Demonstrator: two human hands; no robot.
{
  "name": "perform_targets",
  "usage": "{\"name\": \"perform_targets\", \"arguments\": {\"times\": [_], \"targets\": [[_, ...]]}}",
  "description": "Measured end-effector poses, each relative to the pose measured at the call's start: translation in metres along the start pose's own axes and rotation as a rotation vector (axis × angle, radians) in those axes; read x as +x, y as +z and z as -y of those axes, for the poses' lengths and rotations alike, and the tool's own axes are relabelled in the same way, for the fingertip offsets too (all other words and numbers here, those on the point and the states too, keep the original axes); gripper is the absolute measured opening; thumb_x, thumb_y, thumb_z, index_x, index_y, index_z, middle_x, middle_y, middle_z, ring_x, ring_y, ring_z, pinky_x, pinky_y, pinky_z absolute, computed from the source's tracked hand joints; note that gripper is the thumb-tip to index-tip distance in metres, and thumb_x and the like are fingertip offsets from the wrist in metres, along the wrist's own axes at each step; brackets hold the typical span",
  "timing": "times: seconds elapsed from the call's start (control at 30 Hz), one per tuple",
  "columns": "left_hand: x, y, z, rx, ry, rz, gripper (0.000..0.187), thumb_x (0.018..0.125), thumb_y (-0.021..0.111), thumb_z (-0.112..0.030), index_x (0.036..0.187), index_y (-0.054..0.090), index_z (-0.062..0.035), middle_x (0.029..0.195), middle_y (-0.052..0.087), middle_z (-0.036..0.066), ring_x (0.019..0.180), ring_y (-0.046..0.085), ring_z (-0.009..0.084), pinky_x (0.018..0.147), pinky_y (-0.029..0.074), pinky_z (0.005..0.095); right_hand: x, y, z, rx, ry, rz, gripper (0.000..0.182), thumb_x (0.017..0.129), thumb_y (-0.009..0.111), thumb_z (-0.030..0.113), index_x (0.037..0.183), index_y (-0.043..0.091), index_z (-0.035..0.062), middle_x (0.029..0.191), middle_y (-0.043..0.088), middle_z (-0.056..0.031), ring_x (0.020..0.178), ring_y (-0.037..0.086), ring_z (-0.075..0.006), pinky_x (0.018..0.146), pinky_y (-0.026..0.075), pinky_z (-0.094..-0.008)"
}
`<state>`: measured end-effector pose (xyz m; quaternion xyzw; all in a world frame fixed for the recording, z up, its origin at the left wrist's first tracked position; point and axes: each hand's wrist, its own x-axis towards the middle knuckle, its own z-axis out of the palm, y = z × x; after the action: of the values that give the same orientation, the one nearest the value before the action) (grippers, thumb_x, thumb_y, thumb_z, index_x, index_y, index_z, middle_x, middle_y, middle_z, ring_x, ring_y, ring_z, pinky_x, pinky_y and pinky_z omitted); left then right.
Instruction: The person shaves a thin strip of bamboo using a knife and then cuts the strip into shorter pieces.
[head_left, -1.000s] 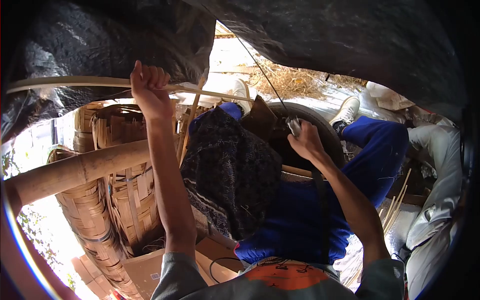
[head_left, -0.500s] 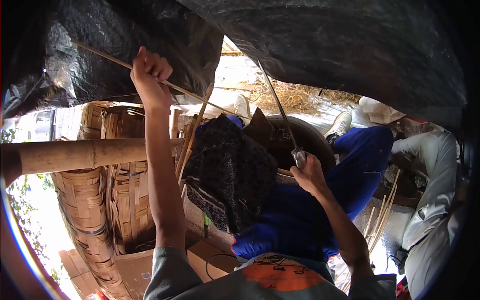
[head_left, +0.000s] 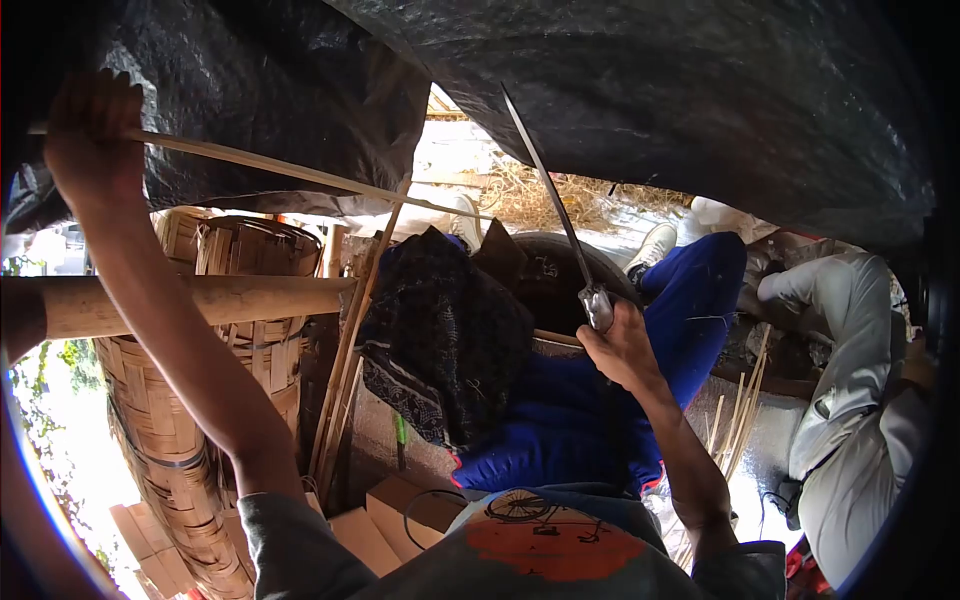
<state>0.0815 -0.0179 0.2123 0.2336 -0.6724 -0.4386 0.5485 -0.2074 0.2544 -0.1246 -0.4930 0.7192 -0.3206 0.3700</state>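
My left hand point(head_left: 95, 145) is raised at the upper left, its fingers wrapped round a long thin bamboo strip point(head_left: 290, 175). The strip slants down to the right and its far end reaches beside a dark pointed piece point(head_left: 500, 252). In my right hand point(head_left: 622, 345) is the handle of a long, narrow-bladed knife point(head_left: 552, 190), with the blade pointing up and away. Knife and strip are apart. A dark patterned cloth point(head_left: 445, 335) covers my left knee, next to my blue trousers point(head_left: 560, 420).
Tall woven bamboo baskets point(head_left: 165, 430) stand on the left, crossed by a thick bamboo pole point(head_left: 200, 305). Black plastic sheeting point(head_left: 680, 100) hangs low overhead. A round dark container point(head_left: 610, 265) lies ahead. Another person's grey-trousered leg point(head_left: 850, 340) is at the right, near thin bamboo strips point(head_left: 745, 410).
My left hand has moved far to the left with the bamboo strip, which now lies at a flatter angle. The right hand and knife have hardly moved.
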Motion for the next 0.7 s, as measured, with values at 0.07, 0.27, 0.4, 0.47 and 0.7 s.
{"name": "perform_targets", "arguments": {"times": [0.07, 0.27, 0.4, 0.47, 0.7], "targets": [[0.014, 0.005, -0.023, 0.08, 0.021, -0.176, 0.029, 0.092, 0.036, -0.012, 0.063, 0.032, -0.0083, 0.059, 0.026, 0.002, 0.05, 0.023, 0.0124, 0.049, 0.024, 0.0279, -0.002, 0.002, -0.006, -0.016, -0.037, -0.05, 0.038, 0.071, 0.062, 0.018, 0.101, 0.053, -0.0035, 0.09, 0.058, -0.0237, 0.086, 0.055, -0.0402, 0.08, 0.045, -0.0475], [0.022, 0.062, -0.042, 0.23, 0.113, -0.712, 0.024, 0.087, 0.045, -0.01, 0.065, 0.037, -0.0069, 0.063, 0.028, 0.003, 0.055, 0.027, 0.0141, 0.053, 0.028, 0.0298, -0.007, -0.012, 0.003, -0.029, -0.019, -0.05, 0.034, 0.071, 0.061, 0.018, 0.095, 0.053, -0.0047, 0.085, 0.058, -0.023, 0.083, 0.056, -0.0402, 0.077, 0.046, -0.0473], [0.053, -0.032, -0.058, 0.184, -0.056, -0.311, 0.023, 0.087, 0.047, -0.015, 0.067, 0.041, -0.0056, 0.066, 0.033, 0.003, 0.058, 0.03, 0.0133, 0.054, 0.03, 0.0301, -0.008, -0.016, 0.004, 0.003, -0.049, -0.047, 0.031, 0.071, 0.061, 0.016, 0.092, 0.054, -0.0046, 0.079, 0.059, -0.0221, 0.076, 0.057, -0.0399, 0.072, 0.047, -0.0466], [0.054, -0.04, -0.055, 0.28, -0.072, -0.301, 0.017, 0.088, 0.047, -0.018, 0.081, 0.039, -0.0052, 0.081, 0.033, 0.006, 0.072, 0.031, 0.0162, 0.064, 0.03, 0.0313, -0.009, -0.017, 0.003, -0.005, -0.066, -0.047, 0.029, 0.071, 0.061, 0.016, 0.091, 0.054, -0.0046, 0.078, 0.059, -0.0218, 0.075, 0.058, -0.0398, 0.071, 0.047, -0.0465], [0.053, -0.035, -0.093, -0.029, -0.056, 0.619, 0.046, 0.094, 0.042, -0.03, 0.131, 0.041, -0.0025, 0.089, 0.053, 0.01, 0.071, 0.053, 0.0174, 0.064, 0.046, 0.0312, -0.012, -0.022, 0.007, -0.001, -0.049, -0.031, 0.031, 0.071, 0.063, 0.017, 0.092, 0.054, -0.0045, 0.083, 0.059, -0.0226, 0.079, 0.058, -0.0399, 0.073, 0.047, -0.0465]]}}
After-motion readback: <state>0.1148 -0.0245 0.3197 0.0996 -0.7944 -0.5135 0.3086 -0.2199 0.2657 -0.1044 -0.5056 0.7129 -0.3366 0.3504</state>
